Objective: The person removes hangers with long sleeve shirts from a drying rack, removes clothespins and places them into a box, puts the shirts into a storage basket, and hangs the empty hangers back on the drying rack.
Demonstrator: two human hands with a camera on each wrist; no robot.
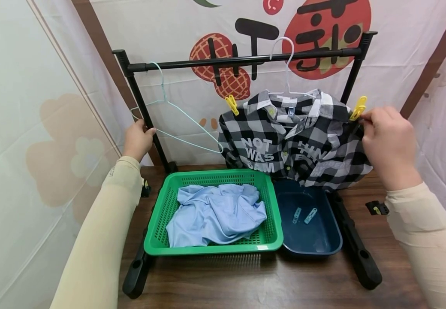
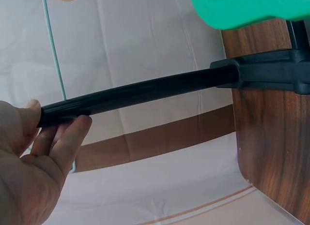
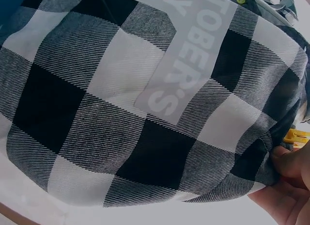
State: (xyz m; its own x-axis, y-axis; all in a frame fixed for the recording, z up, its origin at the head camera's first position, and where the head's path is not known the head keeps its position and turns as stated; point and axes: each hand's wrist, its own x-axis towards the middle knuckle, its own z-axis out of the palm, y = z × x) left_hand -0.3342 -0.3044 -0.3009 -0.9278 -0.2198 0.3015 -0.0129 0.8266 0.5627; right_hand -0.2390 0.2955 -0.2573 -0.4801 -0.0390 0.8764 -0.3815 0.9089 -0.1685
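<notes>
Head view shows the right hand (image 1: 389, 143) at the far right of the scene, its fingertips pinching the right shoulder of a black-and-white checked shirt (image 1: 296, 139) just beside a yellow plastic clothes peg (image 1: 358, 108) clipped there. The shirt hangs on a white wire hanger (image 1: 286, 68) from the black metal rail of a small drying rack (image 1: 246, 59), so the cloth spreads to the left of the gripping fingers and droops below them. A second yellow peg (image 1: 231, 104) sits on the shirt's left shoulder. Its front carries pale grey block lettering, and small yellow-green buttons run down the placket. In the right wrist view the checks fill the frame, and the fingers (image 3: 290, 172) curl round a fold at the edge.

At the far left, the left hand (image 1: 138, 139) wraps round the rack's black upright post (image 2: 140, 92), thumb above and fingers below. A pale blue wire hanger (image 1: 176, 116) hangs empty just beside that hand.

Nearer, on the dark wooden table (image 1: 269, 283), a green plastic mesh basket (image 1: 161, 210) holds a crumpled light blue garment (image 1: 215, 219). Touching its right side, a dark blue tray (image 1: 323, 240) holds two pale blue pegs (image 1: 303, 214).
</notes>
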